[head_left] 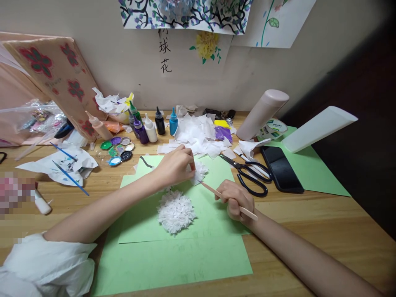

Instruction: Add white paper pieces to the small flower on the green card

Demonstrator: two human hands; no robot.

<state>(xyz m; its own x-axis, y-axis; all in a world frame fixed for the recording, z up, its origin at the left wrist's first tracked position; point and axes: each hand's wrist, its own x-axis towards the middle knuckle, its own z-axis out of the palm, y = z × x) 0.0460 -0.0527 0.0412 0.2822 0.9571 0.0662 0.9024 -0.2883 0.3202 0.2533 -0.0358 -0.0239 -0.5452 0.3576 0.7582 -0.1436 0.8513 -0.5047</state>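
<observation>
My right hand (pixel 237 201) is closed around a slim, pale wooden stick (pixel 249 213). Its pointed tip reaches toward a small white tissue-paper pompom (pixel 201 170) on the green paper (pixel 216 222). Above that pompom, my left hand (pixel 177 166) has its fingers drawn together in a pinch at the pompom's left side; what lies between the fingertips is hidden. A bigger, fluffy white pompom (pixel 176 212) rests nearer to me on the same paper. A short dark painted line (pixel 146 161) shows at the sheet's upper left.
Behind the paper lies a heap of white tissue pieces (pixel 198 132). Black-handled scissors (pixel 252 171) and a phone (pixel 282 169) are at the right. Paint bottles (pixel 141 133), a paint palette (pixel 116 150) and blue brushes (pixel 70 178) are on the left. Two tubes (pixel 262 115) stand at the back right.
</observation>
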